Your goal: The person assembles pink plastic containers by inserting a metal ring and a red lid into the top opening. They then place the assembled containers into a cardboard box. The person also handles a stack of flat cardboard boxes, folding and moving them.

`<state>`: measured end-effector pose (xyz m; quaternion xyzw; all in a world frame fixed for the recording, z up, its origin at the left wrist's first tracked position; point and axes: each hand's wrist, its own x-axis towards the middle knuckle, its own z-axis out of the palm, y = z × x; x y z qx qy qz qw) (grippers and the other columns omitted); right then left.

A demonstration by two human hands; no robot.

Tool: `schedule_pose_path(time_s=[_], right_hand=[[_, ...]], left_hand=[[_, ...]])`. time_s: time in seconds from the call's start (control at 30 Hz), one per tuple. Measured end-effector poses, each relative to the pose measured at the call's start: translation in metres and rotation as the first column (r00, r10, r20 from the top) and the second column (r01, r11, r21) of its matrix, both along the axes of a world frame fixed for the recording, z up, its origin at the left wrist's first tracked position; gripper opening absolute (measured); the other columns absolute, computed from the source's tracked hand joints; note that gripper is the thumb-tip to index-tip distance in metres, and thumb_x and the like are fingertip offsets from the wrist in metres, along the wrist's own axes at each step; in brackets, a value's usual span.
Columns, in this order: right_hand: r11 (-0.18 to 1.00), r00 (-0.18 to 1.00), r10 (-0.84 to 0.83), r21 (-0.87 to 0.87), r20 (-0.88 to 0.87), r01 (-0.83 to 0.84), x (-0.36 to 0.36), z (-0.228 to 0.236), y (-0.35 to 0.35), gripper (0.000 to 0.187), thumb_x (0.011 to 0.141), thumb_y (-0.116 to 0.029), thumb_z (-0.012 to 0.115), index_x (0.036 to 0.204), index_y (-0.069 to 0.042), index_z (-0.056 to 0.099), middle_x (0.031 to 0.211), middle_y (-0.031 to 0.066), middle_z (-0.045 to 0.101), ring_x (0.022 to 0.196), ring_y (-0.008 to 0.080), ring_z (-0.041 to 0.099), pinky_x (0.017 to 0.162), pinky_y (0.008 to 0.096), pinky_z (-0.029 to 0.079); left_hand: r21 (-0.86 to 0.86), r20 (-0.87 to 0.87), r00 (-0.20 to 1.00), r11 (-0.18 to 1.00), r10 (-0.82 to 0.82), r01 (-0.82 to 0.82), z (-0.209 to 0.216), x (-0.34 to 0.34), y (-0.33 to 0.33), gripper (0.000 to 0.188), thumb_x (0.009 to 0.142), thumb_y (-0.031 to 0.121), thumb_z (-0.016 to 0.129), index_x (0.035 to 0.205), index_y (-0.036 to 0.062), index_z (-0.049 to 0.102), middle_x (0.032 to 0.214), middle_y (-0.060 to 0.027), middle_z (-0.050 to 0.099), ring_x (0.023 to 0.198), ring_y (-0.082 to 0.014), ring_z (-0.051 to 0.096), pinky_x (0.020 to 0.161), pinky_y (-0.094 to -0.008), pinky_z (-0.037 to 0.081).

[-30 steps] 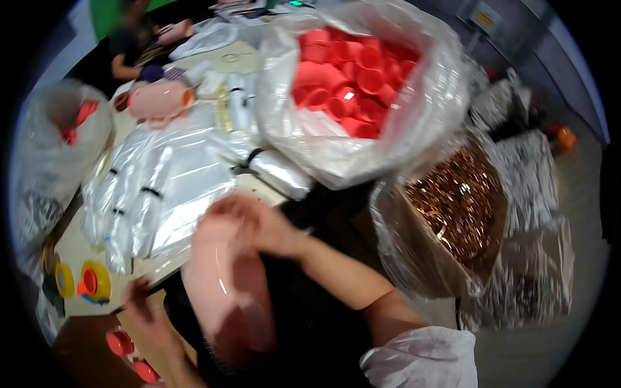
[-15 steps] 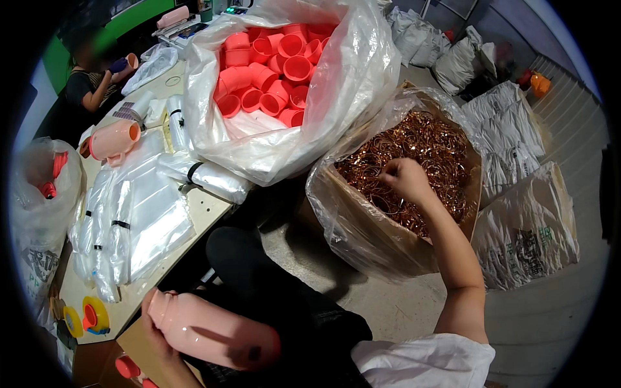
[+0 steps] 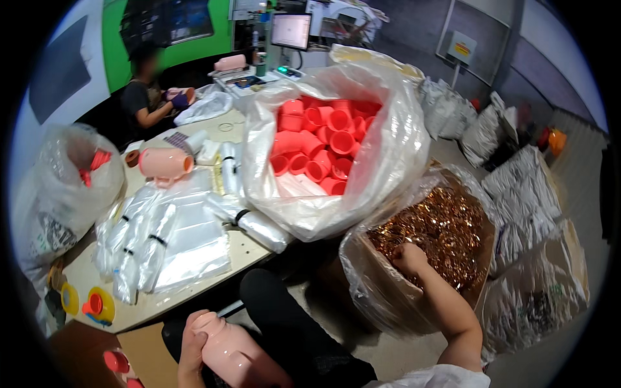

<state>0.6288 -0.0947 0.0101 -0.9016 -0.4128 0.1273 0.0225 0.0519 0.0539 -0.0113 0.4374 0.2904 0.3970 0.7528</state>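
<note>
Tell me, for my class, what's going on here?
The person's left grip holds a pink bottle near its neck. The right grip is among coppery rings in a plastic-lined box; whether it holds any is unclear. Another pink container lies on the table, with a co-worker beyond.

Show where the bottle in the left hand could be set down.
For the pink bottle, the table has bare surface right of the flat plastic bags, just below the clear roll, and a near-edge strip between those bags and the yellow rolls. It is crowded farther back, around the pink mug and large white sack.
</note>
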Motion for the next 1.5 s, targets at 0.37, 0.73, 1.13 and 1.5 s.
schedule_pose_path(time_s=[0.37,0.73,1.13,1.5], right_hand=[[0.39,0.908,0.376,0.858,0.183,-0.334,-0.086,0.044,0.077,0.03,0.083,0.008,0.06,0.111,0.0,0.065,0.106,0.0125,0.068,0.093,0.0239,0.065,0.085,0.0348,0.053],[0.343,-0.012,0.921,0.826,-0.389,-0.447,-0.41,0.029,0.146,0.018,0.076,-0.005,0.077,0.089,-0.003,0.065,0.088,0.0081,0.051,0.082,0.0191,0.05,0.074,0.0298,0.041],[0.792,-0.029,0.608,0.604,-0.794,0.091,-0.419,-0.032,0.128,0.027,0.088,-0.014,0.072,0.102,-0.005,0.051,0.099,0.0023,0.052,0.091,0.0106,0.049,0.085,0.0254,0.041],[0.748,-0.042,0.655,0.639,-0.754,0.18,-0.402,-0.025,0.092,0.027,0.094,-0.009,0.062,0.112,-0.004,0.043,0.116,0.0099,0.053,0.106,0.0139,0.053,0.096,0.0295,0.044]], left_hand=[[0.191,-0.183,0.971,0.975,0.152,-0.117,-0.032,-0.04,-0.039,0.076,0.093,0.037,0.069,0.148,0.0006,0.032,0.139,-0.0149,0.054,0.128,-0.0225,0.053,0.111,-0.0367,0.041],[0.261,-0.084,0.924,0.903,0.373,-0.341,0.016,-0.04,-0.034,0.049,0.103,0.014,0.051,0.148,0.0021,0.036,0.139,-0.016,0.049,0.13,-0.0212,0.049,0.108,-0.034,0.039],[0.01,-0.088,0.889,0.893,0.449,-0.45,-0.008,-0.011,-0.048,0.045,0.096,0.018,0.064,0.133,-0.0015,0.05,0.124,-0.013,0.061,0.111,-0.0202,0.06,0.098,-0.0314,0.047],[0.241,-0.301,0.854,0.9,0.425,-0.363,0.02,-0.003,-0.062,0.052,0.094,0.014,0.066,0.138,-0.0052,0.046,0.132,-0.0162,0.058,0.12,-0.0207,0.059,0.103,-0.0338,0.046]])
